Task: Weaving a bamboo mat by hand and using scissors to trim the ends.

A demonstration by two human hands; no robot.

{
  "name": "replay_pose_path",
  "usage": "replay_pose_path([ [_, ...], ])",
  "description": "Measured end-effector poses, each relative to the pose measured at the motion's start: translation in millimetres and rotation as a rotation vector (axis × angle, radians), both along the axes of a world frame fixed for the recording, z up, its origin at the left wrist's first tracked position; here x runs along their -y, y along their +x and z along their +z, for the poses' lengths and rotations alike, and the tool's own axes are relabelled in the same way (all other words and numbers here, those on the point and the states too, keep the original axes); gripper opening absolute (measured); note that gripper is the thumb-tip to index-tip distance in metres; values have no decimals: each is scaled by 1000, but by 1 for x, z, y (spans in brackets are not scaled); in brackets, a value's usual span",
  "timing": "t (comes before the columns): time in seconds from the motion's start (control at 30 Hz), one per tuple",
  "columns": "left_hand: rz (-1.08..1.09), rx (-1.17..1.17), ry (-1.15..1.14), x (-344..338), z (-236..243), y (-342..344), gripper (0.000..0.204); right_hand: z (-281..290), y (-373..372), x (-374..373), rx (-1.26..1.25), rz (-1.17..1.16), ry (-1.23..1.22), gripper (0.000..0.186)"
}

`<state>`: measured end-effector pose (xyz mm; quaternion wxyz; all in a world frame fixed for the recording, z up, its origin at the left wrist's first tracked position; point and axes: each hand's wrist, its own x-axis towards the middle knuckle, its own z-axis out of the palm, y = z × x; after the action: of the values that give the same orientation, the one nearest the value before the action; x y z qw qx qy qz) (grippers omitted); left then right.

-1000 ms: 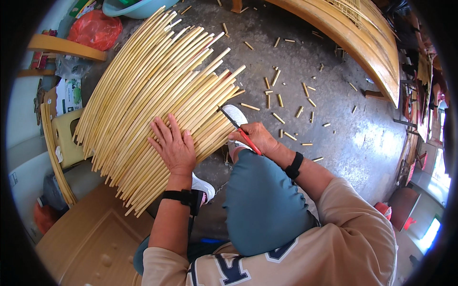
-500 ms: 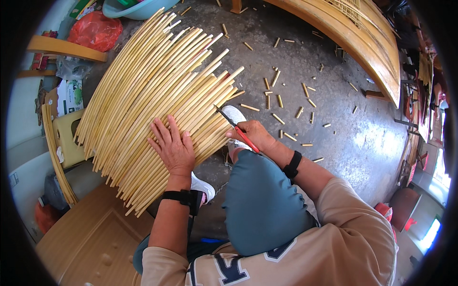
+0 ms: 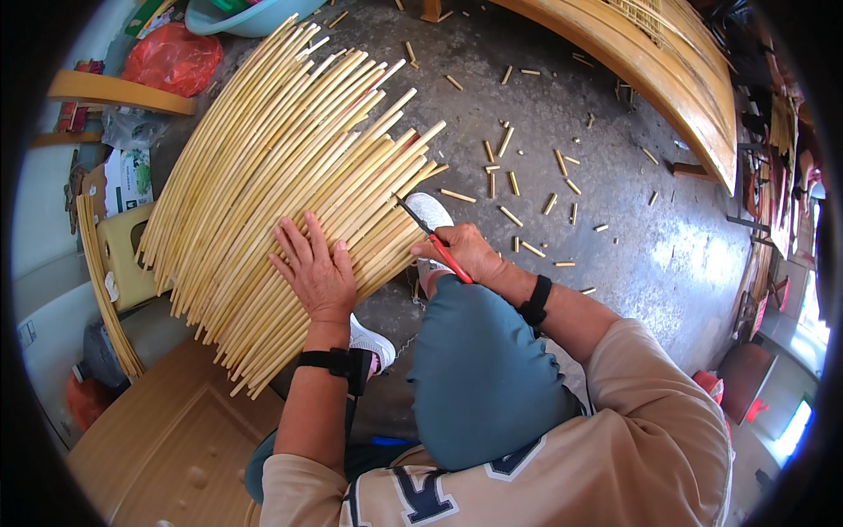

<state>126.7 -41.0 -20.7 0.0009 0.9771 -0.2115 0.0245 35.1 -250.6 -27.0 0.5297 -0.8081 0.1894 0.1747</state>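
Observation:
A broad layer of peeled, straw-coloured sticks (image 3: 255,176) slants across the left and centre, its far ends uneven and reaching to different lengths. My left hand (image 3: 318,274) lies flat on the sticks near their right side, fingers spread. At the right edge of the layer, my right hand (image 3: 471,252) is closed round the handles of red-handled shears (image 3: 450,258). Their dark blades point up and left, with the tips at the ends of the shorter sticks. Whether a stick is between the blades is too small to tell.
Short cut-off stick pieces (image 3: 512,216) are scattered over the grey floor (image 3: 632,237). My white shoe (image 3: 428,211) is just beyond the blades. A curved wooden piece of furniture (image 3: 676,97) stands at far right; a blue basin (image 3: 255,19) and red plastic bag (image 3: 173,68) are at far left.
Both hands and the shears keep nearly the same place and pose. The view has shifted very slightly.

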Motion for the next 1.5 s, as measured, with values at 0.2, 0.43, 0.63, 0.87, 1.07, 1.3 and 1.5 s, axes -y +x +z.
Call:
replay_pose_path([
  [0.2, 3, -17, -9, 0, 1, -1, 63, 0, -3, 0, -33, 6, -5, 53],
  [0.43, 8, -17, 8, 1, 3, -1, 60, 1, -5, 1, -9, 33, -40, 52],
  [0.63, 16, -24, 6, 1, 3, -1, 60, 1, -6, 2, -16, 42, -43, 49],
  [0.87, 16, -28, -14, 1, 3, -1, 60, -6, -7, -1, 69, -12, 12, 43],
  [1.07, 4, -14, -10, 1, 3, -1, 60, -17, -14, 0, 163, 13, -65, 42],
  [1.3, 17, -17, -14, 0, 3, -1, 60, -16, -18, 16, 44, 72, -105, 65],
  [1.5, 5, -23, -18, 1, 5, -1, 60, 0, 4, 18, -54, 157, -61, 69],
])
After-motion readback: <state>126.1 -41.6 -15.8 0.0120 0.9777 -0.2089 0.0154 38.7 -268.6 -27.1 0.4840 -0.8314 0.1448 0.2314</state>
